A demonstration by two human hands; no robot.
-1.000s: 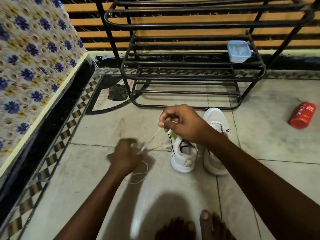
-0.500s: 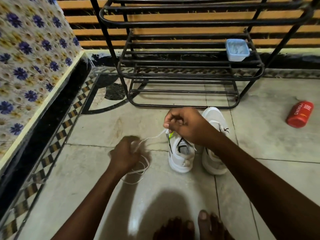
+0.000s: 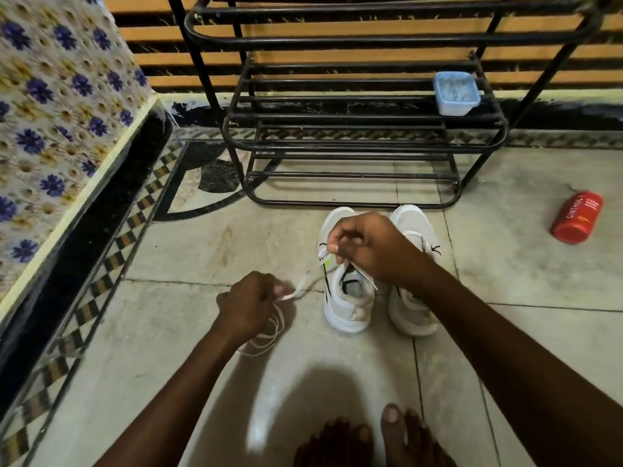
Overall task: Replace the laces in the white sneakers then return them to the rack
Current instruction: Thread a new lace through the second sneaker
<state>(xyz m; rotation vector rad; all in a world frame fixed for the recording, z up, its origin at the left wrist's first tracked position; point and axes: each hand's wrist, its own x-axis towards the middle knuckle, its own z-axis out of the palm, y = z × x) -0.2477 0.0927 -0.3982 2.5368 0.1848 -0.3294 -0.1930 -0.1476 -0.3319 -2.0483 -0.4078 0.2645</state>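
Lace (image 3: 305, 281) shortened between hands: left hand (image 3: 247, 305) pinches end, right hand (image 3: 367, 247) pinches at sneaker (image 3: 347, 308).

One lace (image 3: 304, 284) between left grip (image 3: 249, 305) and right grip (image 3: 367, 247)

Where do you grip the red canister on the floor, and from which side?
Probably mid-body on the red canister, coming from above with fingers across its width. It lies on its side on the floor, round wall up, both long sides free.
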